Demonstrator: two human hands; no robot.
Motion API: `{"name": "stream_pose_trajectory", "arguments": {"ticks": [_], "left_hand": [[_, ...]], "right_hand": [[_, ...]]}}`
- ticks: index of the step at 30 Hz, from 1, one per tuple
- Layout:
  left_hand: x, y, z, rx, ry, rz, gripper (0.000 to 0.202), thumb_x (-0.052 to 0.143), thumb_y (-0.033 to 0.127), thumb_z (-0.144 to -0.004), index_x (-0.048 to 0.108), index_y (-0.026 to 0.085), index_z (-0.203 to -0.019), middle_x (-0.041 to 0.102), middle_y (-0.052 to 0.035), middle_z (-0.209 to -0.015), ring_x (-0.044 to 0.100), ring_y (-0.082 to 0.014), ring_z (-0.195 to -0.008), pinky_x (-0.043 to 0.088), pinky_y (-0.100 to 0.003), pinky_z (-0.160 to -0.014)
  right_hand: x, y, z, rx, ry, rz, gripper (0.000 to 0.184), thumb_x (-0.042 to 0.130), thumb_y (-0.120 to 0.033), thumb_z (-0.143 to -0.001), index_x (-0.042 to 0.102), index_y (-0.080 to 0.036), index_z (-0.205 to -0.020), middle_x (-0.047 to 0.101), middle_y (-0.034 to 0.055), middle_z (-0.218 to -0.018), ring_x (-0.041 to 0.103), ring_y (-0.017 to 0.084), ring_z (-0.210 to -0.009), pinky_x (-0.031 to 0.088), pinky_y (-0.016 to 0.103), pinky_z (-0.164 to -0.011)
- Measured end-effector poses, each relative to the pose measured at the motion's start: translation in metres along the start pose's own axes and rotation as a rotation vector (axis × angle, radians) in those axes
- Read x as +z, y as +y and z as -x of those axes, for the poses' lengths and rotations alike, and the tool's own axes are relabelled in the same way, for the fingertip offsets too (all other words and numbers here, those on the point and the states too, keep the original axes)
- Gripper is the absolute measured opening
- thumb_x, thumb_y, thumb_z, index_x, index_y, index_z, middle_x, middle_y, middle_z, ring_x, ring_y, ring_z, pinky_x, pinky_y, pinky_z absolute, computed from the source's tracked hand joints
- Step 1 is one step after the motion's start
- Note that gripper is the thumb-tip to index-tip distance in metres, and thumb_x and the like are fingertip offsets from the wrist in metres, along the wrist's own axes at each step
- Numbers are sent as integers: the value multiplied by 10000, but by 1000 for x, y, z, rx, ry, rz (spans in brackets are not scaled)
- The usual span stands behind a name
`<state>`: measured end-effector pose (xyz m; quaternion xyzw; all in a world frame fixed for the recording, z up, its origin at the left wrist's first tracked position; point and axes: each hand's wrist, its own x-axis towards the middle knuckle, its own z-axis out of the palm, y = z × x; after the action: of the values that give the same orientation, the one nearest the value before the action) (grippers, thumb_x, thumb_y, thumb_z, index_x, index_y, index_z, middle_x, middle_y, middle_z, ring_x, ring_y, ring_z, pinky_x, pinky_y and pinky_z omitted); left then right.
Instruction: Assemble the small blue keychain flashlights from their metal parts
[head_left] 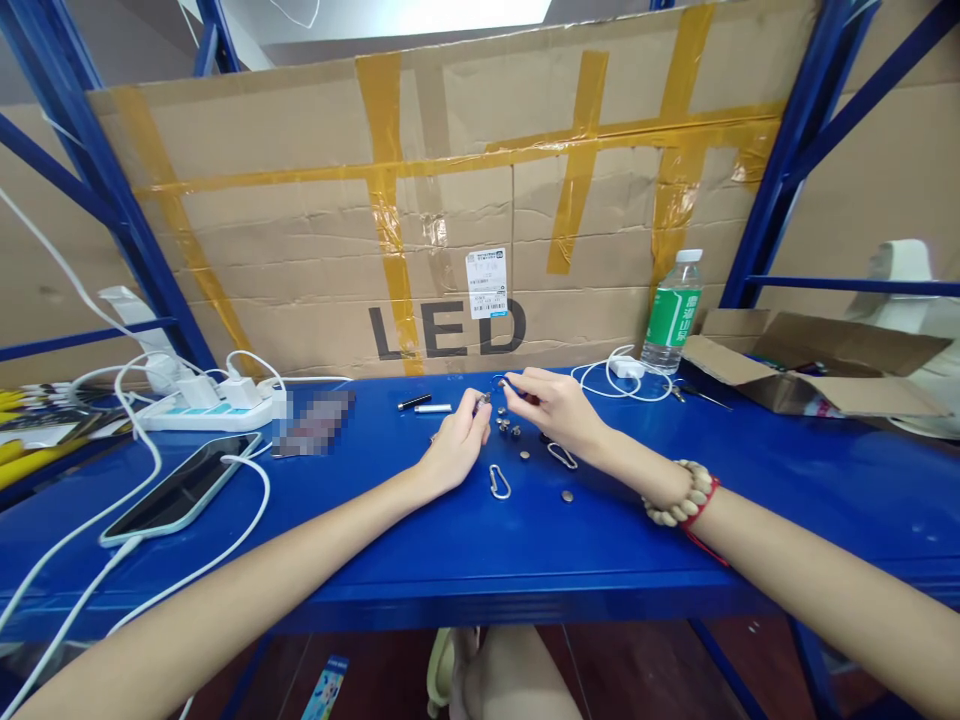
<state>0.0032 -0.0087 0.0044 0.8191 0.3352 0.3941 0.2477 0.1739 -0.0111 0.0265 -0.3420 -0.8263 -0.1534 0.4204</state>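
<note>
My left hand (459, 443) and my right hand (553, 408) meet over the middle of the blue table (480, 540), both pinched on small metal pieces that nearly touch; what each piece is I cannot make out. Below them lie two silver carabiner clips (499, 482) (562, 456), a few small round metal parts (508, 428) and a button cell (568, 495). A black pen-like stick (414, 402) and a white one (433, 408) lie to the left. A beaded bracelet (681, 498) circles my right wrist.
A phone (180, 488) on a white cable lies at the left beside a power strip (202, 410) with chargers. A water bottle (671, 312) and an open cardboard box (814, 370) stand at the right. A taped cardboard sheet marked LED (450, 220) backs the table.
</note>
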Motion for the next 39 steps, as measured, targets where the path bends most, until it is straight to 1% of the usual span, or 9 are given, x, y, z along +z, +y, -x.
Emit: {"name": "stream_pose_trajectory", "arguments": {"ticks": [8,15,18,20,23,27,32,35,39], "left_hand": [[1,-3,0,27,-2,-27,230,267,373,-928,337,196,-799,443,52,-588,430,-102,-552,331,-217,-577],[-8,-6,-6,-23,45,-95,219,295,357,-924,421,198,-1007,502,45,-613,501,-112,-581,375,-215,-598],[-25,-7,-13,-73,25,-284,269,263,350,-935,415,223,-1116,580,22,-700,570,-131,-679,407,-229,-653],[-39,-9,-18,-179,-50,-564,286,231,339,-942,438,234,-1110,625,-4,-802,597,-150,-775,423,-244,-693],[-57,-18,-21,-295,-149,-843,286,274,311,-928,475,242,-1120,624,-61,-1020,583,-222,-943,433,-313,-742],[-64,-28,-16,-379,-208,-982,239,397,223,-866,546,173,-1047,620,-130,-1005,588,-277,-917,442,-372,-747],[-53,-21,-14,-249,-110,-1069,291,375,278,-890,507,143,-1112,531,-151,-1150,472,-276,-1097,347,-400,-920],[-42,-19,-14,-131,-118,-961,339,459,461,-838,566,151,-921,590,-120,-988,523,-280,-976,378,-397,-864],[-32,-26,-14,-81,-157,-804,190,471,333,-855,544,158,-850,618,-87,-880,568,-234,-866,416,-328,-768]], "right_hand": [[5,-3,3,-6,-46,-25,277,396,-260,-905,626,-116,-851,501,24,-660,450,107,-593,366,219,-583],[6,1,4,65,-208,-6,235,425,-259,-903,619,-147,-975,551,25,-722,490,114,-616,363,211,-567],[5,4,7,148,-305,45,324,445,-304,-899,525,-212,-1199,598,29,-881,551,125,-689,367,211,-564],[3,7,9,209,-341,76,382,458,-335,-892,473,-241,-1262,609,21,-942,573,127,-715,372,215,-565],[0,12,9,242,-335,87,353,454,-345,-892,501,-252,-1229,617,5,-952,583,118,-721,377,217,-563],[-3,17,7,249,-353,114,280,460,-333,-883,577,-242,-1121,623,5,-957,588,128,-779,385,225,-589],[-4,21,6,256,-411,115,236,510,-345,-850,640,-244,-1019,634,12,-927,592,147,-832,380,221,-592],[-4,20,7,252,-483,92,256,580,-438,-788,671,-271,-960,640,0,-887,597,152,-808,370,211,-562],[-2,17,10,270,-546,82,233,593,-393,-781,677,-275,-964,641,2,-863,601,154,-750,366,214,-533]]}}
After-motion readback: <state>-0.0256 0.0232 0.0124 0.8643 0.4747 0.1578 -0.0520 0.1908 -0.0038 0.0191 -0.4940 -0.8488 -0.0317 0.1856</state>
